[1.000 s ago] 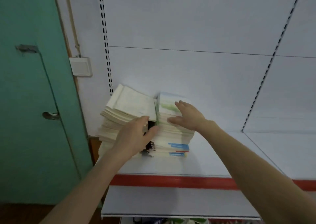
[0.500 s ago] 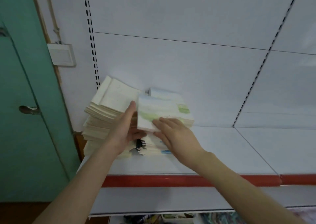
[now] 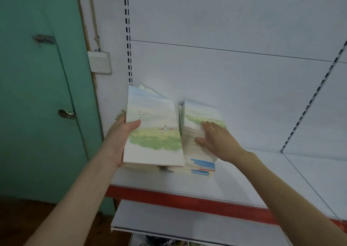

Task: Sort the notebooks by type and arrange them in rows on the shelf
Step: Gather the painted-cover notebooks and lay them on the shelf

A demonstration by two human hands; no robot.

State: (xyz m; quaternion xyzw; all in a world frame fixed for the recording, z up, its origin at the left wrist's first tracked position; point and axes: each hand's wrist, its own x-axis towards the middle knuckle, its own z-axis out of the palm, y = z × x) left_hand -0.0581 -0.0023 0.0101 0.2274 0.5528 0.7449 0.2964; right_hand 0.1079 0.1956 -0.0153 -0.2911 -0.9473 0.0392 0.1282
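The light is dim and even, a cool grey across the white back panel. Shadows are soft. The darkest sits in the gap between the notebook gripped in my left hand and the notebook stack under my flat right hand. The stack's blue stripes smear with motion blur, and the notebook's small print is unreadable. The wide lens bows the slotted upright at 3 o'clock. The green door at 9 o'clock darkens downward.
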